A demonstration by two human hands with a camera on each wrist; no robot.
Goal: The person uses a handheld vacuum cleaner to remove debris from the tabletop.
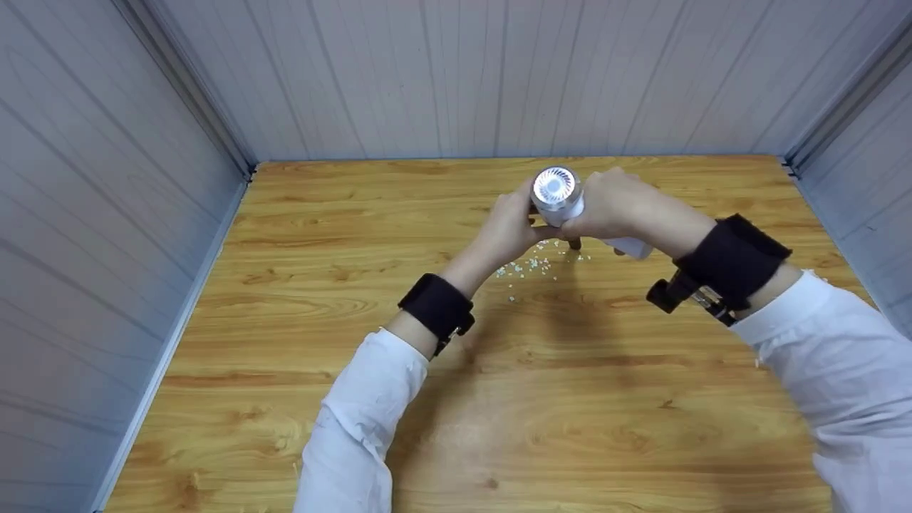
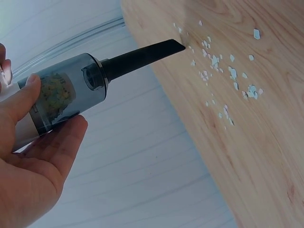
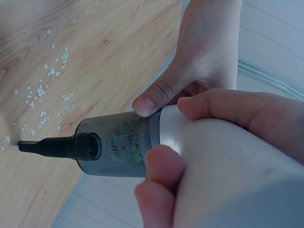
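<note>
Sleeves: nearest to the head camera are two white sleeves [image 1: 356,420], each ending in a black wrist strap [image 1: 437,308]; they come in over the near edge of the table [image 1: 285,356].

Vacuum: a small handheld vacuum [image 1: 558,194] is held above the table, closer to the far edge than to the near one and a little right of the middle. Its black nozzle [image 2: 142,58] points down, with the tip just at the wood.

Right hand: the right hand [image 1: 613,206] is wrapped around the white body, fingers and thumb curled on it.

Left hand: the left hand [image 1: 509,228] supports the vacuum from the other side; its thumb [image 3: 152,97] and fingers are curled on the smoky clear cup [image 3: 114,145].

Handling: I judge it light and stiff, made of smooth plastic that may slip a little. The white body seems the best place to hold; the clear cup, which already has scraps inside, may come loose if twisted.

Crumbs: small white crumbs [image 1: 531,267] lie scattered on the wood just beside the nozzle tip, toward the near edge.

Around: grey panel walls [image 1: 107,178] close the left, far and right edges.

In the way: nothing stands between the nozzle and the crumbs.
</note>
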